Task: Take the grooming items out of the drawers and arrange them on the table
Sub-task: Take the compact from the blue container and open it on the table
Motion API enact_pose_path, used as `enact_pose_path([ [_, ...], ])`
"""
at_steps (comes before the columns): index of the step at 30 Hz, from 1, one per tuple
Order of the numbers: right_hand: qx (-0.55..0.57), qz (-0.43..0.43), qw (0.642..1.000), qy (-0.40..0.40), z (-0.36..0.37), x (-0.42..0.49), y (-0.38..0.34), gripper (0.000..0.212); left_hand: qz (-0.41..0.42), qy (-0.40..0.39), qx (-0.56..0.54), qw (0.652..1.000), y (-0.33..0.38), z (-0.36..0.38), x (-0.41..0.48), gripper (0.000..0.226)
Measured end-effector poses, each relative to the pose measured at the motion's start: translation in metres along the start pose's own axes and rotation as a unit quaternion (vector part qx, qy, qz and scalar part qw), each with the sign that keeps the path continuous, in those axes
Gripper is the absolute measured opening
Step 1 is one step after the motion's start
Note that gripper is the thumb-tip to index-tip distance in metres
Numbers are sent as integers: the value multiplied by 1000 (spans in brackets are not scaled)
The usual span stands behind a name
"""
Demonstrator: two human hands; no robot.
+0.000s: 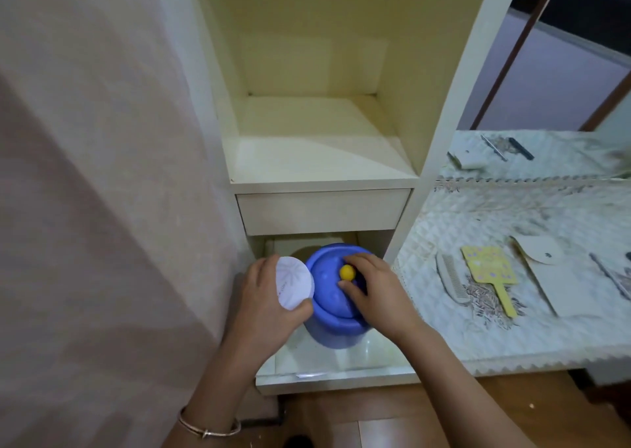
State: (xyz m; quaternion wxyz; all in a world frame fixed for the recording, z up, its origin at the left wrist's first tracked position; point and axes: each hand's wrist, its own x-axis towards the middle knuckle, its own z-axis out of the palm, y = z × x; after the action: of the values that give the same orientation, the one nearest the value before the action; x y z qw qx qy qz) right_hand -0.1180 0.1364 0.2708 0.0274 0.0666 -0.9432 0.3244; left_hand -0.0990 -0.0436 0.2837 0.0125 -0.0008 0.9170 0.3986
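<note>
A blue round container [333, 324] with a domed lid and a yellow knob [347, 272] stands in the pulled-out lower drawer [334, 376]. My right hand [375, 294] rests on the lid, fingers pinched around the knob. My left hand [269, 302] is just left of the container and grips a white round compact [293, 283]. On the table to the right lie a white comb [452, 282], a yellow hand mirror [491, 270] and a cream oval-headed item [539, 253].
The upper drawer [322, 210] is closed, under an open cream shelf [317, 154]. A pale curtain [102, 191] hangs at the left. The quilted table cover [512, 338] also carries dark slim items [611, 278]. A mirror [560, 72] stands behind. Wood floor lies below.
</note>
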Motion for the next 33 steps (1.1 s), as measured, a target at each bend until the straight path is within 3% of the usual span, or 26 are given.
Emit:
enact_pose_path([
  [2, 47, 5, 998, 39, -6, -5, -4, 39, 34, -2, -9, 999, 4, -3, -1, 84],
  [4, 165, 44, 983, 67, -16, -11, -13, 28, 66, -13, -15, 998, 13, -5, -2, 83],
  [7, 308, 98, 946, 30, -29, -20, -19, 17, 130, -58, -19, 990, 28, 3, -4, 85],
  [10, 378, 151, 913, 20, -42, -36, -11, 23, 197, -117, -26, 973, 42, 19, -4, 89],
  [14, 409, 207, 886, 69, -59, -69, 13, 22, 235, -170, -81, 954, 54, 56, -6, 86],
  [21, 438, 307, 827, 174, -74, -119, 75, 21, 143, -291, -154, 933, 72, 134, -14, 84],
  [24, 419, 312, 841, 141, -88, -127, 104, 21, 122, -301, -162, 932, 83, 164, -9, 75],
  [27, 357, 315, 878, 46, -106, -128, 138, 48, 92, -319, -176, 927, 96, 192, -4, 57],
  [29, 314, 306, 899, -3, -116, -125, 165, 63, 72, -314, -172, 931, 104, 211, -2, 56],
  [33, 258, 268, 928, -33, -135, -112, 216, 63, 31, -278, -179, 943, 124, 245, 0, 59],
])
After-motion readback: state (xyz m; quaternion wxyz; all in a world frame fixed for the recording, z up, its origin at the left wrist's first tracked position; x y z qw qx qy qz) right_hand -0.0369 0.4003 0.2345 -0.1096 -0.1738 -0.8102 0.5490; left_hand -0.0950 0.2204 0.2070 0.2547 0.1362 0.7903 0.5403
